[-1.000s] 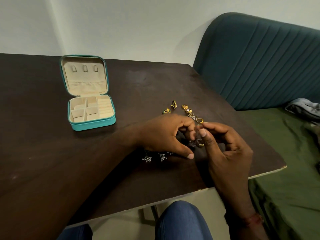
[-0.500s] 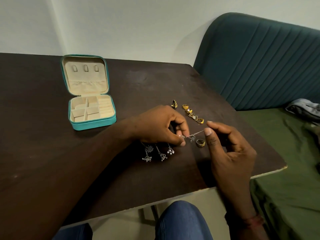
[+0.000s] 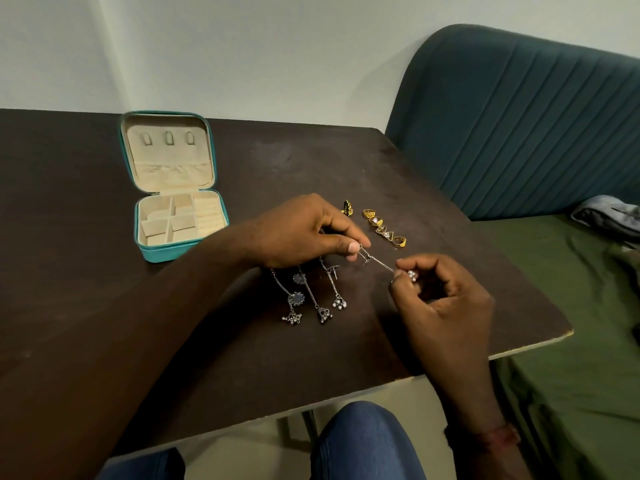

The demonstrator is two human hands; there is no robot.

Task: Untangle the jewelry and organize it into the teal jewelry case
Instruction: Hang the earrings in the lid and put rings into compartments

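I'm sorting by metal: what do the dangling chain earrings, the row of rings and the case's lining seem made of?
Silver-grey chain earrings: dull, darkened metal, perhaps oxidised silver, with pale bead clusters.
Row of yellow rings: shiny gold-toned metal; gold or plating, can't tell.
Teal jewelry case lining: matte beige, velvet-like fabric.

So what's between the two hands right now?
In the head view, a thin silver chain stretches between them, the left hand pinching one end and the right hand the other.

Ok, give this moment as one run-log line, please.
stage: untangling | left hand: pinches silver chain earring top | right hand: pinches its beaded end | three earrings, gold rings: on table | teal case: open
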